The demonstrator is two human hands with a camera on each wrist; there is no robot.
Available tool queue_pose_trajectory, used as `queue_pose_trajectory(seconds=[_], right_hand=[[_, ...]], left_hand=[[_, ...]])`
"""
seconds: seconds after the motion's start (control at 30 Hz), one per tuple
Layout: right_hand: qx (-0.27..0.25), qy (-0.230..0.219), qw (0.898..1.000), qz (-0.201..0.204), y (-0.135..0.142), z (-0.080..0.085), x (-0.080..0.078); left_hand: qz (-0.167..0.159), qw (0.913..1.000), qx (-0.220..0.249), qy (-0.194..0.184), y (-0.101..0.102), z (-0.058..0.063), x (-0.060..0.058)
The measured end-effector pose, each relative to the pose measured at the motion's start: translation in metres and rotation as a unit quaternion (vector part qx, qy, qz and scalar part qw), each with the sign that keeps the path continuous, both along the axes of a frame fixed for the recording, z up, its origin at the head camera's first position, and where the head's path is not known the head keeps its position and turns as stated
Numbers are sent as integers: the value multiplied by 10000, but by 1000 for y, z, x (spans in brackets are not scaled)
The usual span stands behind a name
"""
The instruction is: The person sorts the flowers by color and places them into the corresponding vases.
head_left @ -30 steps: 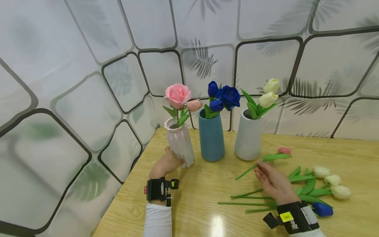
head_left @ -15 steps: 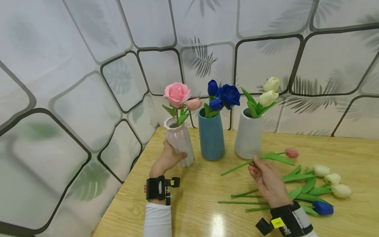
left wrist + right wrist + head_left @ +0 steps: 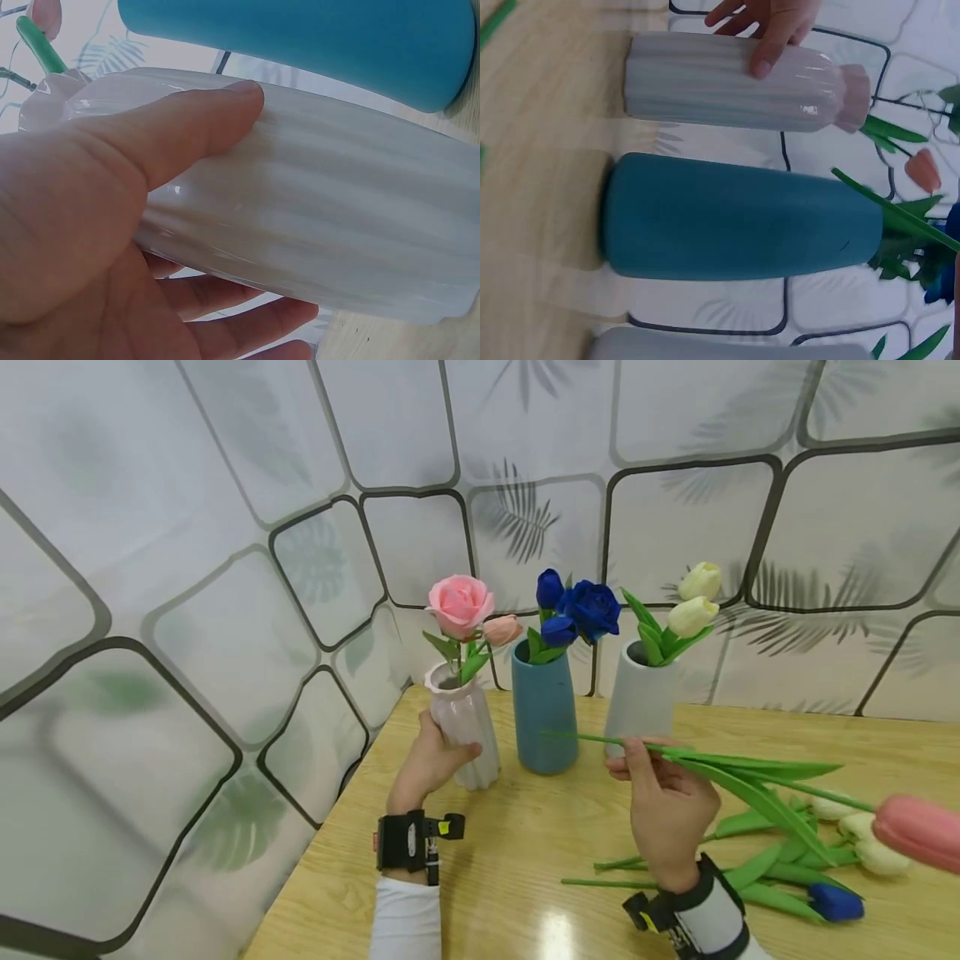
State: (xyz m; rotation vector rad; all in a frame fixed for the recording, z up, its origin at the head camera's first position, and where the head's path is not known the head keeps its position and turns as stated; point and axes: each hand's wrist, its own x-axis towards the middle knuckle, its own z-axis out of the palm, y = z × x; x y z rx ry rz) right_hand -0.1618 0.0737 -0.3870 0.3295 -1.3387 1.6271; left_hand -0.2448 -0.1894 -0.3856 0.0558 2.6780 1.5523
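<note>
My left hand (image 3: 435, 764) holds a ribbed pale pink vase (image 3: 470, 727), its thumb (image 3: 202, 120) on the near side and fingers behind. A pink rose (image 3: 460, 604) and a peach tulip (image 3: 502, 629) stand in that vase. Between thumb and fingers, my right hand (image 3: 667, 818) pinches the green stem of a pink tulip (image 3: 915, 831) lifted above the table. The bloom points right and the bare stem end points left, in front of the teal vase (image 3: 546, 718). In the right wrist view, the stem (image 3: 892, 206) crosses near the teal vase's mouth.
Blue flowers (image 3: 590, 610) fill the teal vase. Right of it stands a white vase (image 3: 641, 702) with two white tulips (image 3: 693, 616). On the wooden table (image 3: 510, 877), several white tulips and a blue tulip (image 3: 835, 902) lie at the right. A patterned curtain (image 3: 420, 543) hangs behind.
My right hand has raised the pink tulip from low over the table and moved slightly left; its bloom has swung right, closer to the camera. The left hand remains on the pink vase.
</note>
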Motion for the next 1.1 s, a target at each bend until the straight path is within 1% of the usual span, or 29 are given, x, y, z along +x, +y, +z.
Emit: queue_pose_trajectory(seconds=[0.03,0.07,0.13,0.17,0.23,0.27,0.4,0.53,0.63,0.67,0.77,0.83,0.9,0.97,1.03,1.1], right_hand=[[56,298,9995,37,-5,2,-3],[87,538,9984,175,-11,5,-5],[133,889,9942,592,-21,11,-10],[192,952,9923,769,-26,13,-13],[437,881,9912,890,-36,18,-17],[533,788,9911,933,-40,20,-19],[887,240,9920,862,-54,30,-26],[1216,-395,9877,902,-66,43,-27],[1375,-727,9814,1122,-74,50,-23],[1389,-745,9799,1220,-75,50,-22],[1380,-815,9743,1581,-80,47,-25],[1450,-906,9702,1719,-81,46,-30],[1613,-1129,9632,1831,-82,48,-36],[1931,-1476,9522,1853,-82,54,-42],[2364,-1755,9411,1662,-84,60,-49],[2758,-1880,9307,1495,-86,65,-57]], left_hand=[[-9,10000,11,0,0,0,0],[-19,10000,11,1,0,0,1],[-38,10000,8,18,0,1,1],[-40,10000,14,22,0,1,2],[-29,10000,26,11,0,1,2],[-22,10000,35,-2,0,1,3],[-44,10000,48,-33,0,0,3],[-30,10000,33,-21,0,-1,4],[-12,10000,73,3,0,0,5],[-31,9999,90,36,0,-1,5],[-103,9998,132,138,1,0,5],[-169,9995,113,240,1,0,4],[-220,9992,72,324,1,0,2],[-233,9991,59,342,1,-1,1],[-208,9993,63,296,1,-2,0],[-170,9996,79,215,1,-3,1]])
